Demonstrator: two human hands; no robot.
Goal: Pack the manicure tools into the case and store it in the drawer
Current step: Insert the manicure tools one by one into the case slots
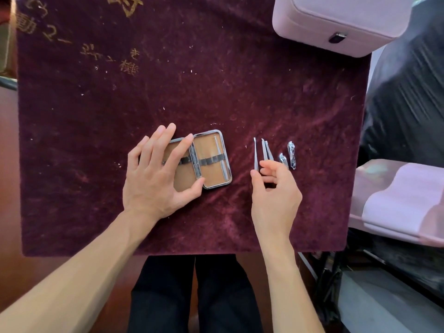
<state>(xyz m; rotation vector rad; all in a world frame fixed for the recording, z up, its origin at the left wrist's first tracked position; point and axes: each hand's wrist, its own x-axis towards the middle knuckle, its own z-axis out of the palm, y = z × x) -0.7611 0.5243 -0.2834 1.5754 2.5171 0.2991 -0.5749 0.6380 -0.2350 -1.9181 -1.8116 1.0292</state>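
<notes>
A small metal-framed case [211,159] lies open on the dark red cloth [192,80], its tan lining showing. One thin tool [221,159] sits under the elastic strap in its right half. My left hand [156,171] rests spread over the case's left half, holding it flat. To the right lie a slim pointed tool [255,153], tweezers [267,151], a small nail clipper [283,159] and a larger nail clipper [291,155]. My right hand [274,188] pinches the lower end of the slim pointed tool between thumb and fingers.
A pink jewellery-style box [341,22] with a metal clasp stands at the cloth's far right corner. A pink open drawer or tray [396,203] juts out at the right edge. Black plastic wrap covers something at the right. My dark-trousered legs show below the table's front edge.
</notes>
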